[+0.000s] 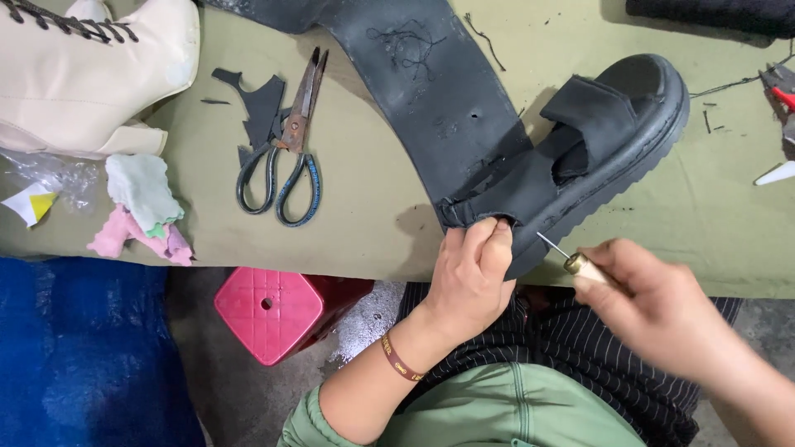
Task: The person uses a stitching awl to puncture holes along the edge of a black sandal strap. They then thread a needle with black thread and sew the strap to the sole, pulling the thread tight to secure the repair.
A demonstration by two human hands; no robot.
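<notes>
Left hand (472, 269) grip pinches sandal (580, 157) heel; right hand (654, 302) grip clamps awl (575, 261) beside it.

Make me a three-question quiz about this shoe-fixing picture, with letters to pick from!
1. Where do the scissors lie?
A) left of the sandal
B) on the stool
C) in a hand

2. What colour is the stool under the table?
A) green
B) pink-red
C) white

3. What is the right hand doing?
A) resting empty
B) holding the boot
C) holding an awl

Answers: 1 A, they lie on the table beside black scraps. 2 B, its top is pink-red. 3 C, its fingers grip the awl's handle, while the left hand pinches the black sandal.
</notes>
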